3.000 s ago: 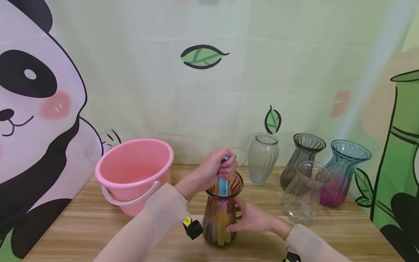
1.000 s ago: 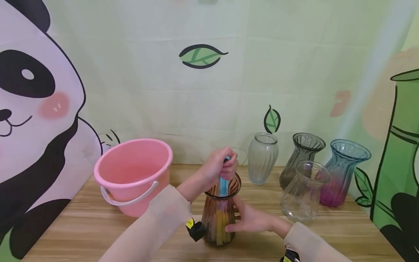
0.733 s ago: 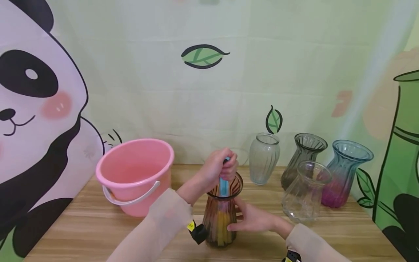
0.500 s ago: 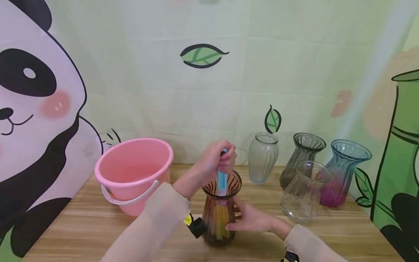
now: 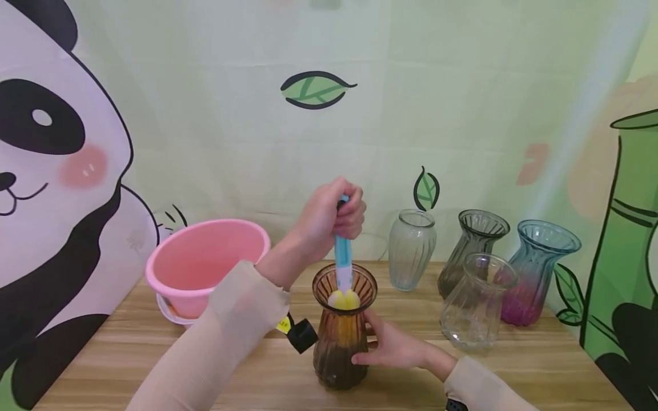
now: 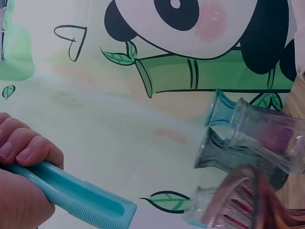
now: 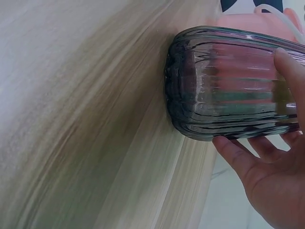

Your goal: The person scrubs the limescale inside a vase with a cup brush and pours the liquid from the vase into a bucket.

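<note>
Fingers of the left hand (image 5: 332,212) close in a full fist round the blue handle of a brush (image 5: 343,251), with no visible gap in the grip. The brush points downward through the mouth of an amber vase (image 5: 339,362); its yellow head (image 5: 350,301) lies partly at the rim and partly within the neck, where it shows through the glass. Whether it touches the wall cannot be told. The right hand (image 5: 394,342) curves about the vase's side, thumb in front and fingers spread behind, holding it upright on the wooden table (image 5: 411,385).

Compared with half a second ago, the left hand and brush are raised: the head, then low in the body, is now at the neck, and the lower body holds no yellow. The brush thus appears to be partway out, or on an upstroke; the vase itself stays in place.

Farther out, a pink bucket (image 5: 180,302) stands to the left. To the right are a clear rounded vase (image 5: 411,254), a grey vase (image 5: 461,262), a clear flared vase (image 5: 470,317) and a blue-and-purple vase (image 5: 532,285).
</note>
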